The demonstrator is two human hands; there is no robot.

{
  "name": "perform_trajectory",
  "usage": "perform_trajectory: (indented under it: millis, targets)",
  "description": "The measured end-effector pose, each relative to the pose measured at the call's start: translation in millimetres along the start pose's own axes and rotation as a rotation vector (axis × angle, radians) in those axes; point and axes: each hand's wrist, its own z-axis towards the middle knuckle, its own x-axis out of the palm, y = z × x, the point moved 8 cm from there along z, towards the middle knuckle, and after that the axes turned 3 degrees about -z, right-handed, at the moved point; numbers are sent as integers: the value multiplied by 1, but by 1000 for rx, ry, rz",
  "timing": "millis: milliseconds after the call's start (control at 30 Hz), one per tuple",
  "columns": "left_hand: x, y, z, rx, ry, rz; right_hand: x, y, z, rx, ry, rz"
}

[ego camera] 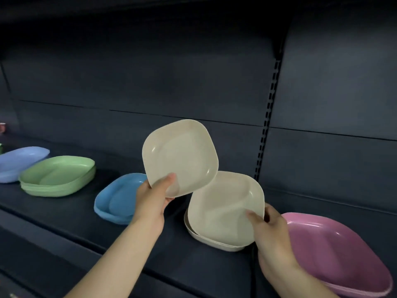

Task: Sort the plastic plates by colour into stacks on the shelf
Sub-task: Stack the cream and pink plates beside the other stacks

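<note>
My left hand (155, 200) grips the lower corner of a cream plate (180, 155) and holds it tilted in the air above the shelf (64, 211). My right hand (268, 231) pinches the near right edge of a second cream plate (223, 209), which is tipped up over the cream stack (206, 238) lying on the shelf. A blue plate (116, 201) sits left of that stack, partly behind my left wrist. Further left are a green stack (58, 177) and a lilac-blue stack (19, 162). A pink stack (335, 250) lies at the right.
The dark back panel (150, 82) rises behind the plates, with a slotted upright (266, 125) right of centre. The shelf's front edge runs diagonally below my forearms. A small pink object (2, 126) shows at the far left edge.
</note>
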Motion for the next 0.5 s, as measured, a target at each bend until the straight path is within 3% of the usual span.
perform_trajectory:
  millis: [200, 367, 500]
  targets:
    - [0, 19, 16, -97, 74, 126, 5, 3, -2, -69, 47, -124]
    - [8, 28, 13, -125, 142, 210, 4, -1, -3, -4, 110, -12]
    - [13, 43, 9, -187, 226, 336, 14, 18, -12, -83, 193, 40]
